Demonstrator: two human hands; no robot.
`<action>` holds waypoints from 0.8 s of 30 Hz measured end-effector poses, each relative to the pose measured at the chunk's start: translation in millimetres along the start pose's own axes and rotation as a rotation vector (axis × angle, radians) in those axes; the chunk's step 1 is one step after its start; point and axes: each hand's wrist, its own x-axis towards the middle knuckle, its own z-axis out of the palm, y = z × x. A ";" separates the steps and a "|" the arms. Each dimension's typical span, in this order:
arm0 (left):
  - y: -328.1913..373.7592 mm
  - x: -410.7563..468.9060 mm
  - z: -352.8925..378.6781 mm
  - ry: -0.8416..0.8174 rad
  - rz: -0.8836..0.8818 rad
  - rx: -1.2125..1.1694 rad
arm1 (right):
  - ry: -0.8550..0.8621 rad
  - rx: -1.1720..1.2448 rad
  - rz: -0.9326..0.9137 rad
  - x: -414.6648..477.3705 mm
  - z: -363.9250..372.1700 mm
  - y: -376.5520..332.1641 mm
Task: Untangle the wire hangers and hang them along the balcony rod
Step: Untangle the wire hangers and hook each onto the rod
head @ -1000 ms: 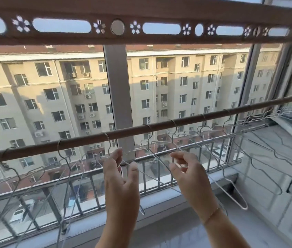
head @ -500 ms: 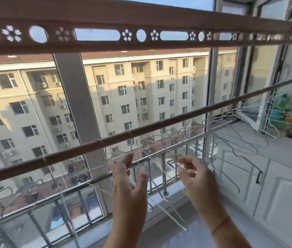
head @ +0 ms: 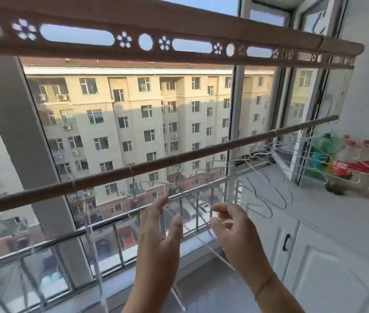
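Wire hanger pinched by right hand, rod above, bottles nearby

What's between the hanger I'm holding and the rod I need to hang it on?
Nothing visible. The hanger pinched in your right hand is just below the rod, with open air between. Other hangers bunch farther right along the rod.

Brown rod above left hand; brown beam higher, flower cutouts. Silver hanger at right hand; white cabinet rightward.
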 end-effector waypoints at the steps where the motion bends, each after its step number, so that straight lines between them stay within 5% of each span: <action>1: 1.7 2.1 13.3 0.006 -0.014 -0.006 | -0.013 0.000 0.002 7.0 -9.2 8.5; 9: 19.0 17.7 83.2 0.020 -0.038 0.043 | -0.007 0.041 0.012 56.1 -55.9 64.9; 15: 32.8 41.9 112.9 -0.001 -0.010 -0.007 | 0.168 0.089 -0.009 90.2 -74.3 89.9; 24: 61.4 66.9 187.5 -0.140 0.013 -0.078 | 0.232 -0.064 0.055 159.9 -125.5 139.8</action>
